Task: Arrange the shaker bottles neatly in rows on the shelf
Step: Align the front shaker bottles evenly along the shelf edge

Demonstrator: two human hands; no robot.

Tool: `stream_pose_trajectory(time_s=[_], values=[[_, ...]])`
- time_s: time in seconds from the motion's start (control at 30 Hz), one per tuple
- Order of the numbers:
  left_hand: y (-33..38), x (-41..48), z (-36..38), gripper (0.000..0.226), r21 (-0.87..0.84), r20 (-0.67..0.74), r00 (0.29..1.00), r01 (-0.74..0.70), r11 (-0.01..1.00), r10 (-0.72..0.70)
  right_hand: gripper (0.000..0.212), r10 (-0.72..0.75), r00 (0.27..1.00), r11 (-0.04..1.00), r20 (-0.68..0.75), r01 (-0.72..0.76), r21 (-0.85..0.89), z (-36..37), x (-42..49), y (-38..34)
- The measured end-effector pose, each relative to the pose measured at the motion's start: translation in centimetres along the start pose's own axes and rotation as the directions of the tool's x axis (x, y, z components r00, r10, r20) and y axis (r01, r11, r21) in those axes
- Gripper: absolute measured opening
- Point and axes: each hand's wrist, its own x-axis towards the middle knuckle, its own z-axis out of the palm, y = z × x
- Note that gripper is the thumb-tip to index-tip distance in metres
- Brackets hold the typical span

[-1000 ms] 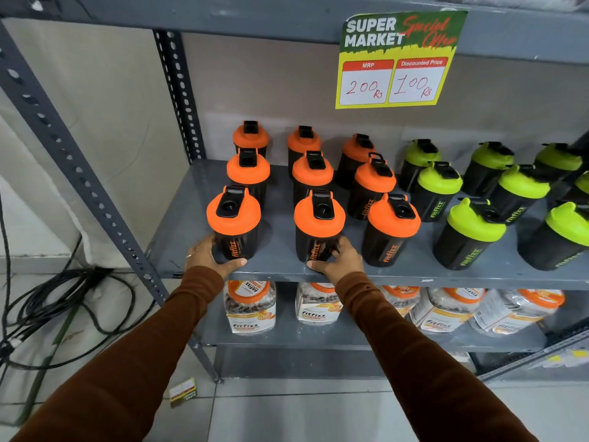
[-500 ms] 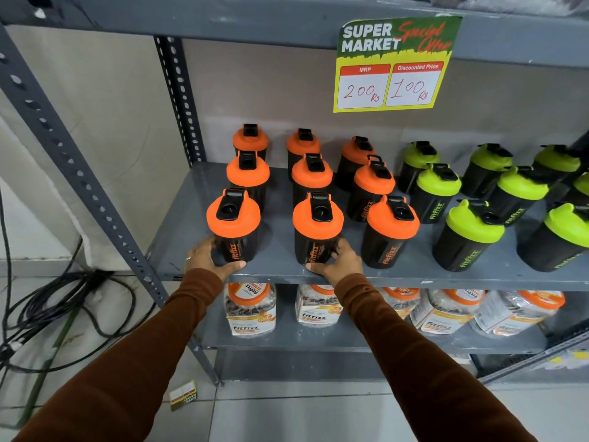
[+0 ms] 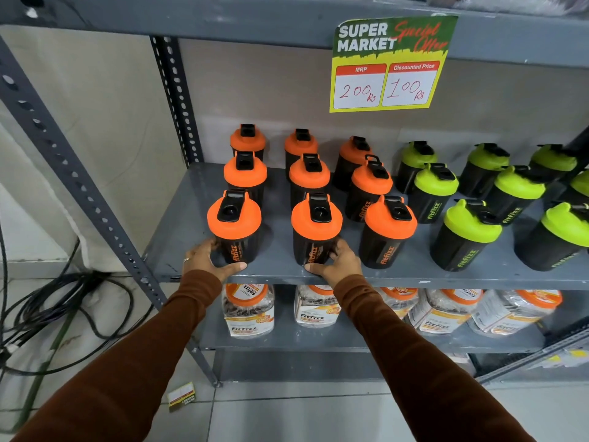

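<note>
Black shaker bottles stand in rows on the grey shelf [image 3: 280, 272]: orange-lidded ones on the left, green-lidded ones [image 3: 471, 224] on the right. My left hand [image 3: 207, 260] wraps the base of the front-left orange-lidded bottle [image 3: 234, 218]. My right hand [image 3: 338, 261] grips the base of the front-middle orange-lidded bottle [image 3: 316, 220]. A third front orange-lidded bottle [image 3: 390, 221] stands just right of my right hand, untouched. Both held bottles rest upright near the shelf's front edge.
A yellow price sign [image 3: 389, 65] hangs from the shelf above. Clear jars with orange lids [image 3: 248, 309] fill the lower shelf. A perforated grey upright [image 3: 79, 186] runs at the left. Black cables [image 3: 63, 301] and a small box [image 3: 181, 395] lie on the floor.
Both hands stay on the same two front bottles. The view has drifted slightly; the bottles show no clear shift.
</note>
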Motion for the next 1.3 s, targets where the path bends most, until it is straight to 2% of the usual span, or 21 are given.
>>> stream_pose_trajectory(time_s=[1.3], values=[[-1.18,0.94,0.61,0.073,0.042,-0.001,1.000,-0.008,0.999,0.008,0.060,-0.009,1.000,0.999,-0.001,0.009,-0.041,0.06,0.18,0.27]])
